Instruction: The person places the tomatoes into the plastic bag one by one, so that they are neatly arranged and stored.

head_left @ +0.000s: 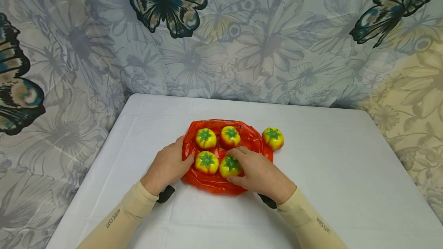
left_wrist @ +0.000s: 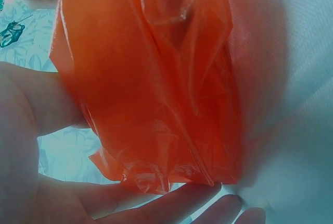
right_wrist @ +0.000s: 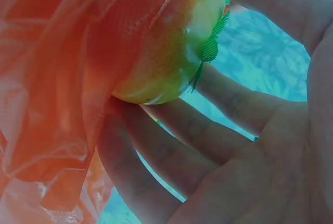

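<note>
A red plastic bag lies spread on the table with its mouth facing up. Inside it sit several yellow-and-red toy tomatoes with green leaf tops. At the bag's left side, my left hand holds the rim, thumb over the edge and fingers outside. My right hand grips the front right tomato within the bag. The right wrist view shows fingers and thumb around that tomato, partly behind the red plastic. In the left wrist view the bag hides the tomatoes.
One more toy tomato lies outside the bag, close to its right rim. A white cloth covers the table. Behind the table's far edge rises a wall with flower and butterfly patterns.
</note>
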`<state>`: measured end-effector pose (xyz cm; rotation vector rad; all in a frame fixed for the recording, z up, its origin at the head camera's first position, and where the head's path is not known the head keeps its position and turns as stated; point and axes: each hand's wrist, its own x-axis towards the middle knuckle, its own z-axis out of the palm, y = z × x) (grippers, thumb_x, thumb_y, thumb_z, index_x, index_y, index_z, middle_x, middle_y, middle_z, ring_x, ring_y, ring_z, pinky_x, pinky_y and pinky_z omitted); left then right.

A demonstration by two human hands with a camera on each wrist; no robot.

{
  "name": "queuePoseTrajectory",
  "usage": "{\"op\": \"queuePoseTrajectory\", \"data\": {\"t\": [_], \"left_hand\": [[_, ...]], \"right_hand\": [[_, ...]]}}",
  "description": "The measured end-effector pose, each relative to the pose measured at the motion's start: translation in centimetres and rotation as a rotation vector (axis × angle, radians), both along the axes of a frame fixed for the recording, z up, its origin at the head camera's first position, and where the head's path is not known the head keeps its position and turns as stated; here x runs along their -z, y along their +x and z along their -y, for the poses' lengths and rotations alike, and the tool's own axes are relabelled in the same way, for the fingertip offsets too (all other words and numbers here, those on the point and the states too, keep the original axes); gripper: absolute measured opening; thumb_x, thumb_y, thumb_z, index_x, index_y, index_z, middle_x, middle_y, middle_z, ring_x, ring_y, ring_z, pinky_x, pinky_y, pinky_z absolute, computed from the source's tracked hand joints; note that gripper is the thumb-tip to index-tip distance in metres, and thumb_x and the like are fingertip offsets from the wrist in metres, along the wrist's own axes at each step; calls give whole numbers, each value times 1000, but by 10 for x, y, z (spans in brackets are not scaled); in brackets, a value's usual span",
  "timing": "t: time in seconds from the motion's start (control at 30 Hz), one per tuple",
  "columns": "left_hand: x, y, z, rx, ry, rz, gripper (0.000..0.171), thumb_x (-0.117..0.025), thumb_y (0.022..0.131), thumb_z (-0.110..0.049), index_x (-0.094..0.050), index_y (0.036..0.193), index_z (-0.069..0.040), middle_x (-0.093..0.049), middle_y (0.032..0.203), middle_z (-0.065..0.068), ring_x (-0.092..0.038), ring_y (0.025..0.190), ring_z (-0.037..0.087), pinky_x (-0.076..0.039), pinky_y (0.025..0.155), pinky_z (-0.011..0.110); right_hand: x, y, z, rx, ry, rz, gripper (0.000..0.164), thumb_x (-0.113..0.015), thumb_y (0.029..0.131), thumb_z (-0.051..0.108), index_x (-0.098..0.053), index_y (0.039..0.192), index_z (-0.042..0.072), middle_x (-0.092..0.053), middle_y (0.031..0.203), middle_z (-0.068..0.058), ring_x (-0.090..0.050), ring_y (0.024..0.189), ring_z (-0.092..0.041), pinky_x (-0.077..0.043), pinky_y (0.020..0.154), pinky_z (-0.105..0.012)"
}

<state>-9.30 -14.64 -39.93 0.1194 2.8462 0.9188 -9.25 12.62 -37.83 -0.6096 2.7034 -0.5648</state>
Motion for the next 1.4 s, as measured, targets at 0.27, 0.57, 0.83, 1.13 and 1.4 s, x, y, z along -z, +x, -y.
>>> {"op": "queuePoseTrajectory", "data": {"t": [0.27,0.57,0.83,1.13,1.4], "left_hand": [[-1,-2,-1,8,-6,-9,65,-65,103,-25,-46,158,3,-73,134,21,-75,106,32,-64,94,53],[-2,-1,-3,11,-4,-25,63,-65,102,-24,-47,156,4,-75,130,21,-75,105,32,-63,95,52],[-3,-1,-3,7,-5,-16,65,-65,103,-24,-45,158,4,-73,134,22,-74,110,34,-62,98,53],[-3,0,-3,1,16,5,66,-65,103,-26,-43,160,1,-73,134,20,-72,101,27,-63,87,44],[0,2,-2,-5,20,3,67,-65,104,-26,-42,161,1,-72,138,21,-73,112,31,-63,96,50]], "right_hand": [[0,1,-2,-10,-5,-9,63,-90,88,36,-63,142,18,-67,138,-1,-69,115,-16,-63,102,-42],[1,1,-3,-12,-6,-6,62,-90,89,35,-63,141,17,-68,139,-3,-69,121,-20,-60,106,-44],[1,2,-4,-2,-7,12,64,-90,89,36,-63,143,18,-67,142,-4,-68,125,-22,-59,108,-45],[-4,0,-10,-6,-24,-3,68,-89,89,41,-61,147,19,-66,144,-3,-66,128,-21,-58,109,-47],[-14,-14,-35,21,-70,-91,64,-83,95,42,-63,146,10,-68,145,-10,-66,133,-30,-57,110,-53]]}}
